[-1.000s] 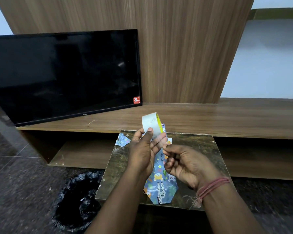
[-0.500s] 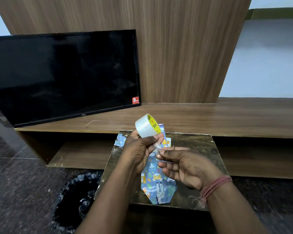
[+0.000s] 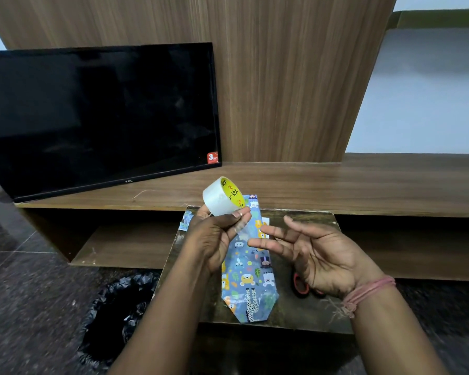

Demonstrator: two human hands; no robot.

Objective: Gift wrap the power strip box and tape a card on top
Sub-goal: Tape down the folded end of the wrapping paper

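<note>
The power strip box [image 3: 248, 277], wrapped in blue animal-print paper with a folded point at its near end, lies lengthwise on a small dark table [image 3: 303, 315]. Above its far half, my left hand [image 3: 214, 239] grips a roll of clear tape [image 3: 222, 196] with a yellow core; a short loose end of tape [image 3: 241, 230] hangs from my fingertips. My right hand [image 3: 309, 255] hovers to the right of the tape, palm up, fingers spread, holding nothing. Red-handled scissors [image 3: 301, 285] lie on the table, mostly hidden under my right hand.
A paper scrap [image 3: 186, 221] sits at the table's far left corner. A bin lined with a black bag [image 3: 117, 318] stands on the floor to the left. Behind the table runs a low wooden shelf unit [image 3: 363, 185] with a black TV [image 3: 98, 117] leaning on it.
My right hand let go of the tape end and moved right, opening with its palm up and uncovering the scissors. The roll in my left hand tilted slightly.
</note>
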